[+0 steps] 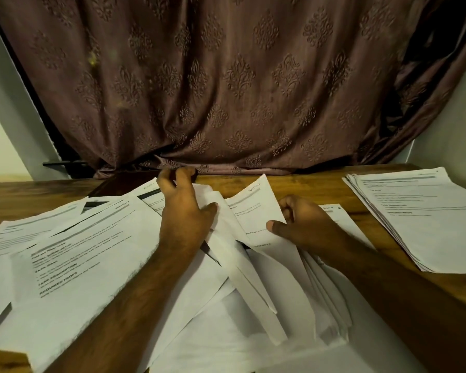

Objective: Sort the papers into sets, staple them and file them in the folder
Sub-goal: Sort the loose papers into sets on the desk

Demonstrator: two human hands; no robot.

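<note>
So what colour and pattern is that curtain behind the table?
The curtain is dusky brown-mauve with embossed damask motifs, seen in the head view.

Brown patterned curtain (pixel 226 84) fills the upper frame, its hem resting on the wooden table (pixel 301 184). White wall (pixel 447 125) at right; a dark object (pixel 65 164), possibly a rail, at left.

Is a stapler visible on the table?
No, only papers and the two hands, left hand and right hand, lie on the table.
</note>
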